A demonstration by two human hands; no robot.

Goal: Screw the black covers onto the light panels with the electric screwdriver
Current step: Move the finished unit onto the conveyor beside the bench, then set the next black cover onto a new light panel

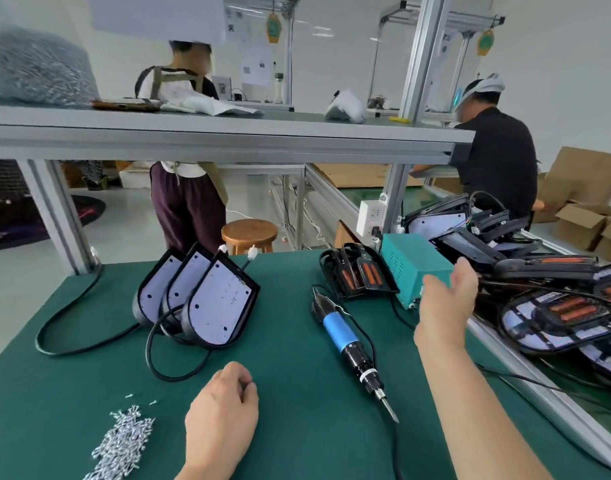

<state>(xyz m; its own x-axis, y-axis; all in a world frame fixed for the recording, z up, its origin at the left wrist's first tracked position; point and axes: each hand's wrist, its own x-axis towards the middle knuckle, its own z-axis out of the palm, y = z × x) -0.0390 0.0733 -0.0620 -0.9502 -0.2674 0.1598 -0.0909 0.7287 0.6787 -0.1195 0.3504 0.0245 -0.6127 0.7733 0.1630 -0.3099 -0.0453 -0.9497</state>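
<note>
Through the head camera I look down on the green bench mat [297, 438]. My left hand [224, 410] rests low near the front edge with its fingers curled in toward the thumb; there is a small dark speck at the fingertips, and I cannot tell whether they pinch a screw or nothing. My right hand [446, 299] is raised and stretched out to the right, fingers straight and spread wide, holding nothing, in front of the teal metal box [408, 261] and near the heap of black-framed light panels with orange strips [557, 310] on the side conveyor. The black electric screwdriver with the blue grip [345, 337] lies flat on the mat between my two hands, untouched, its bit pointing toward the near edge and its cable trailing from both ends. To the left of it three D-shaped light panels with white faces and black housings [210, 299] stand tilted in an overlapping row, their black cables [151, 344] looping over the mat. One black openwork cover with orange inserts [357, 271] lies just beside the teal box, past the screwdriver's rear end. A loose pile of small silver screws [124, 441] sits at the near left, beside my left hand. Beyond the bench are a round wooden stool [249, 233] and two people at other stations.
</note>
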